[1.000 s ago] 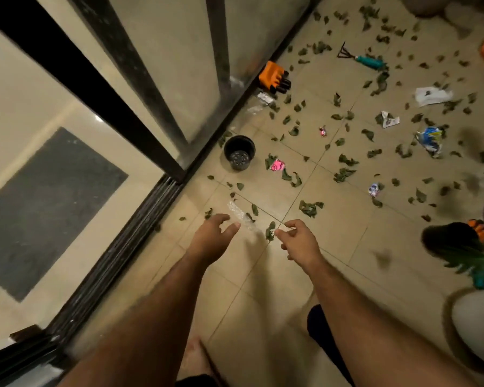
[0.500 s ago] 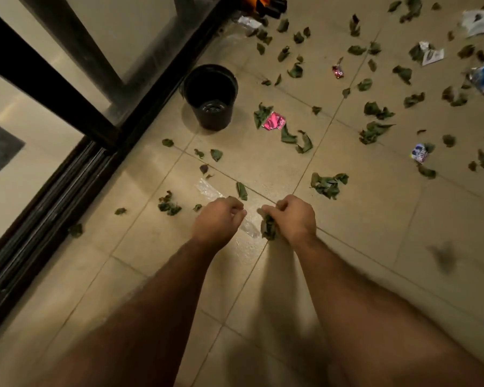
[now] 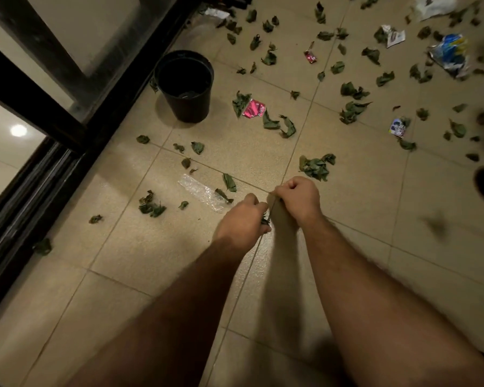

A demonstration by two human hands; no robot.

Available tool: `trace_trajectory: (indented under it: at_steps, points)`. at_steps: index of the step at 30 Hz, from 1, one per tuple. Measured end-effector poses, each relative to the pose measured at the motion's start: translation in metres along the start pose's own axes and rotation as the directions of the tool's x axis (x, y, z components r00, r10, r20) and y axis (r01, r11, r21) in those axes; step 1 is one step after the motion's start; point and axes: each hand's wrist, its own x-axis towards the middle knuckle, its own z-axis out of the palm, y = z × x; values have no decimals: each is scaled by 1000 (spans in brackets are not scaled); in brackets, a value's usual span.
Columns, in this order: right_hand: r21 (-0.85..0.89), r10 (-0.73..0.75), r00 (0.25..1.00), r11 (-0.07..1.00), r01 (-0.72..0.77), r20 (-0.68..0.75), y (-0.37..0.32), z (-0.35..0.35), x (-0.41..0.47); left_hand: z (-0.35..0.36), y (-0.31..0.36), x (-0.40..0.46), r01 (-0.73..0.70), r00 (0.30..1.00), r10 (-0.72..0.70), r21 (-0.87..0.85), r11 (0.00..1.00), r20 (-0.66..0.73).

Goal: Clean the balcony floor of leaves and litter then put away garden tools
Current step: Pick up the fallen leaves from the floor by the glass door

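Green leaves (image 3: 316, 166) and bits of litter lie scattered over the beige tiled balcony floor (image 3: 157, 247). My left hand (image 3: 243, 219) and my right hand (image 3: 298, 198) are close together just above the floor, both with curled fingers. A few dark leaves (image 3: 265, 220) show between them, pinched at my left hand's fingertips. My right hand's fist hides whatever is inside it. A clear plastic wrapper (image 3: 201, 192) lies on the tile just left of my left hand.
A black pot (image 3: 185, 85) stands by the sliding door track (image 3: 25, 196) on the left. A pink wrapper (image 3: 254, 108), a small red wrapper (image 3: 310, 55), a blue wrapper (image 3: 450, 53) and a blue-white packet (image 3: 398, 128) lie among the leaves farther out.
My hands came down to the floor and my right hand closed on leaves. Both hands have since drawn together, slightly right of the clear wrapper, with leaves now at my left fingertips.
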Motion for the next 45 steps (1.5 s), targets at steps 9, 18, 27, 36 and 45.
trace_trajectory:
  at_steps: [9, 18, 27, 36, 45]
  points:
    - [390, 146, 989, 912, -126, -22, -1, -7, 0, 0, -4, 3, 24, 985, -53, -179, 984, -161]
    - [154, -100, 981, 985, 74, 168, -40, 53, -1, -58, -77, -10, 240, 730, -662, -843, 481, -169]
    - [-342, -246, 953, 893, 294, 176, -55, 81, -5, -61, -105, -48, 388, 651, -705, -675, 627, -281]
    - [-53, -191, 967, 978, 202, 172, -55, 72, -2, -48, -106, -50, 445, 827, -515, -298, 845, -225]
    - [-135, -248, 911, 943, 305, 329, -44, 74, -10, -47, -108, -47, 448, 826, -510, -269, 853, -240]
